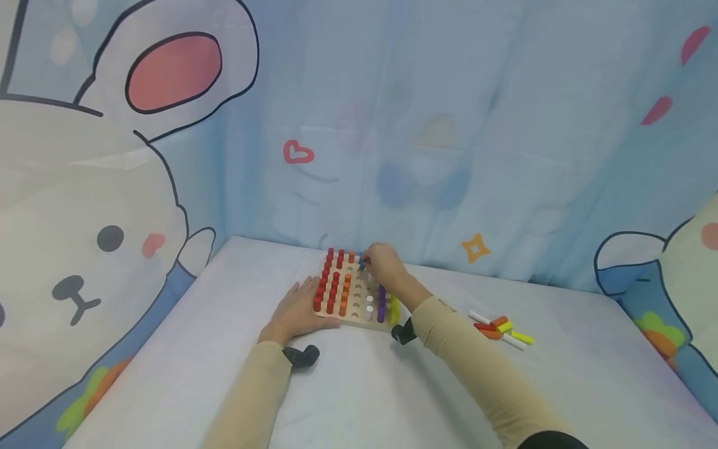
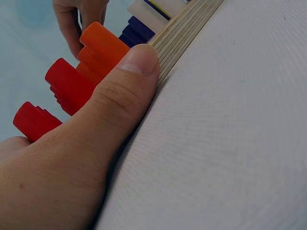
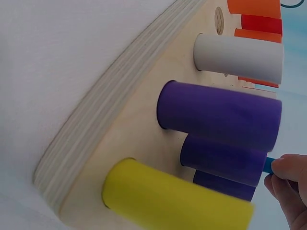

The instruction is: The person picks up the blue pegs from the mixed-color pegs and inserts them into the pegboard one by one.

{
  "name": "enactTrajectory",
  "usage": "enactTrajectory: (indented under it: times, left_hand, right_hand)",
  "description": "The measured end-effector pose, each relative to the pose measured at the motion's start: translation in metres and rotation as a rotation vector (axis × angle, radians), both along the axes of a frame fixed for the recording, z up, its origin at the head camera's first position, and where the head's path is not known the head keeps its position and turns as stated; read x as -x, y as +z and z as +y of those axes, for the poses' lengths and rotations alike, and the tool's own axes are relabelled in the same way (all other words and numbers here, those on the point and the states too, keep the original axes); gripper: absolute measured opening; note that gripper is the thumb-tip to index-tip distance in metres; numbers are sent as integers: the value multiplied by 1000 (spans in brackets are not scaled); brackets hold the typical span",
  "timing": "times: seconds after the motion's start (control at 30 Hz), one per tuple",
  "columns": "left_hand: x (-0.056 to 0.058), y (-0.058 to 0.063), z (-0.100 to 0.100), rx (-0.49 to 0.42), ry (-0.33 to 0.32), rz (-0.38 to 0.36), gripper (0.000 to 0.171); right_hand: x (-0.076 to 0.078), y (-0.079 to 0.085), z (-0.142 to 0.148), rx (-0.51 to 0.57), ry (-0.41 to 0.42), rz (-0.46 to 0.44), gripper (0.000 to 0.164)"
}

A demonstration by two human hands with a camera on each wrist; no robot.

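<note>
A wooden pegboard lies on the table with rows of coloured pegs upright in its holes. My left hand rests at its front left corner, the thumb straight along the layered front edge and the fingers beside the left side. At the back of the board my right hand pinches a blue peg between thumb and finger, partly hidden behind purple pegs. Red pegs, orange pegs, white pegs and yellow pegs stand in other rows.
To the right of the board, a loose pile of white, red, orange and yellow pegs lies on the white tabletop. A printed blue curtain rises right behind the table. The right forearm crosses over the table between board and pile.
</note>
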State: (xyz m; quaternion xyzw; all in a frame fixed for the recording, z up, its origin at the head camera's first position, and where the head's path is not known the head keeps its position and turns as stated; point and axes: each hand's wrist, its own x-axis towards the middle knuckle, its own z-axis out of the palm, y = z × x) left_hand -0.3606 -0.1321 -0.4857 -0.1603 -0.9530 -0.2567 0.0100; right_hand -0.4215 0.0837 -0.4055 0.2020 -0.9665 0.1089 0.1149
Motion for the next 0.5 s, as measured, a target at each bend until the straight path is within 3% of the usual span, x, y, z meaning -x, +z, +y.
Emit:
enactTrajectory:
  times: [0.5]
  left_hand:
    - [-1,3,0,4,6,-6,117]
  right_hand:
    - [6,-3,-3,-12,-7,-38,17]
